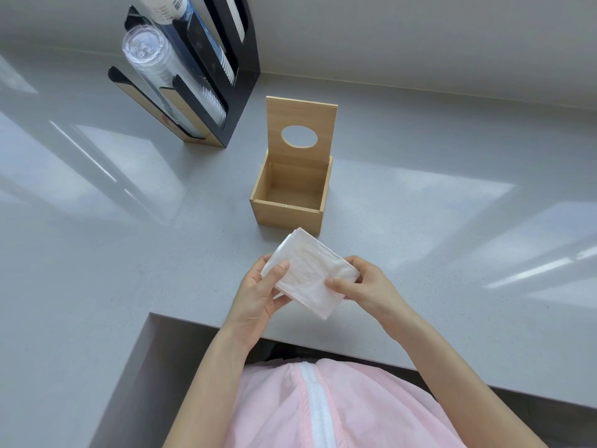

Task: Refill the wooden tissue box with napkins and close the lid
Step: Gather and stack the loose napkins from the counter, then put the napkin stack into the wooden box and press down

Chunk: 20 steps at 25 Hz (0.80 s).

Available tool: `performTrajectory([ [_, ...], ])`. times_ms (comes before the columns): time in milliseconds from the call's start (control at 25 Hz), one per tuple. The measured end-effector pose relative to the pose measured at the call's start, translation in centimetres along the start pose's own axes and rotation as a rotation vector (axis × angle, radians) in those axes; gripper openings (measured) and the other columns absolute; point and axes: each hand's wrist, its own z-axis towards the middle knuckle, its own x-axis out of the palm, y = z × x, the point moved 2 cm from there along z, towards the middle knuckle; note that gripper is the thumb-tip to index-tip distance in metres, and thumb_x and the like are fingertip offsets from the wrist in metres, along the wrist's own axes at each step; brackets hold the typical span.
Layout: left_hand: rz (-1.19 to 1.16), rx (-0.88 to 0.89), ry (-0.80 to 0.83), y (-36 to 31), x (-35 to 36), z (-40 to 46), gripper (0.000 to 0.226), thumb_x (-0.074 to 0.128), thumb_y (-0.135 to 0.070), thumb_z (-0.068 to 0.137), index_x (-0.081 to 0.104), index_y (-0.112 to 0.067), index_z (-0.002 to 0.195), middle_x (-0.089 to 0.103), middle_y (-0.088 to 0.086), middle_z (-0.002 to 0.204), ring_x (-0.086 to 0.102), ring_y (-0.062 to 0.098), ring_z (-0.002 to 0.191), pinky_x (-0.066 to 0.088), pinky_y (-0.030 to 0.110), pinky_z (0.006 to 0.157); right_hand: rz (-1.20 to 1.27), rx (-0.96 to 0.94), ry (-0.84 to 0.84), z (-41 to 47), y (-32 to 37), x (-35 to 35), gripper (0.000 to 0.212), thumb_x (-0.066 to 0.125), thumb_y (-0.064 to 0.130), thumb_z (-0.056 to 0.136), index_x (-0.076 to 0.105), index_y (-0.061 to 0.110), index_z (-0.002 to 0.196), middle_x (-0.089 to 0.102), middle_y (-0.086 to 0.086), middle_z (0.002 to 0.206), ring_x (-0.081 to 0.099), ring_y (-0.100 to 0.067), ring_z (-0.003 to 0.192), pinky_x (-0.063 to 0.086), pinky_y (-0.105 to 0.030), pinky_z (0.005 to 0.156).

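A square wooden tissue box (286,213) stands on the grey counter, empty inside. Its lid (302,124), with an oval hole, is swung up and stands upright at the back. In front of the box, above the counter's near edge, I hold a white stack of napkins (310,273) flat and slightly tilted. My left hand (261,292) grips its left side, thumb on top. My right hand (361,286) grips its right side, thumb on top too. The napkins are outside the box, a short way in front of its front wall.
A black cup and lid dispenser (206,72) with stacked clear lids and paper cups stands at the back left of the grey counter (420,221). A wall runs behind. The counter has a cut-out corner at the near left.
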Motion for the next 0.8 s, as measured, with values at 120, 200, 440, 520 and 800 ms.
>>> performTrajectory([
  [120,0.138,0.006,-0.017,-0.5,-0.2,0.0,0.015,0.057,-0.020,0.087,0.062,-0.018,0.100,0.067,-0.003,0.090,0.066,0.009,0.082,0.058,0.024,0.075,-0.009,-0.047,-0.036,0.0,0.6,-0.5,0.024,0.067,0.011,0.082,0.055,0.022,0.099,0.064,0.002,0.091,0.060,-0.016,0.085,0.049,-0.024,0.076],
  [200,0.217,0.022,-0.041,-0.7,-0.1,0.1,0.014,0.057,-0.019,0.088,0.065,-0.018,0.100,0.071,-0.007,0.088,0.068,0.007,0.080,0.056,0.026,0.077,0.015,-0.063,-0.050,0.1,0.9,-0.6,0.031,0.066,0.010,0.082,0.052,0.023,0.106,0.064,0.005,0.091,0.061,-0.011,0.082,0.048,-0.017,0.070],
  [440,0.175,0.050,-0.064,-1.5,-0.1,0.6,0.010,0.057,-0.017,0.088,0.065,-0.022,0.093,0.073,-0.012,0.080,0.070,0.003,0.075,0.058,0.022,0.069,0.170,-0.016,-0.031,0.3,0.4,-0.3,0.019,0.058,0.020,0.090,0.061,0.012,0.107,0.071,-0.003,0.103,0.068,-0.019,0.097,0.053,-0.031,0.091],
  [520,0.204,0.043,-0.064,-1.7,-0.2,0.7,0.011,0.057,-0.018,0.088,0.064,-0.021,0.096,0.072,-0.010,0.086,0.070,0.003,0.077,0.057,0.023,0.071,0.168,-0.019,-0.033,0.2,0.4,-0.2,0.014,0.057,0.018,0.090,0.062,0.013,0.102,0.070,-0.004,0.101,0.068,-0.018,0.094,0.053,-0.029,0.088],
  [800,0.442,0.069,-0.143,-2.9,-1.2,1.5,0.019,0.058,-0.021,0.088,0.064,-0.014,0.105,0.070,-0.003,0.095,0.068,0.009,0.081,0.053,0.018,0.066,0.054,-0.100,-0.141,0.8,1.2,0.2,0.008,0.059,0.018,0.088,0.061,0.024,0.085,0.065,0.000,0.089,0.062,-0.017,0.080,0.052,-0.038,0.085],
])
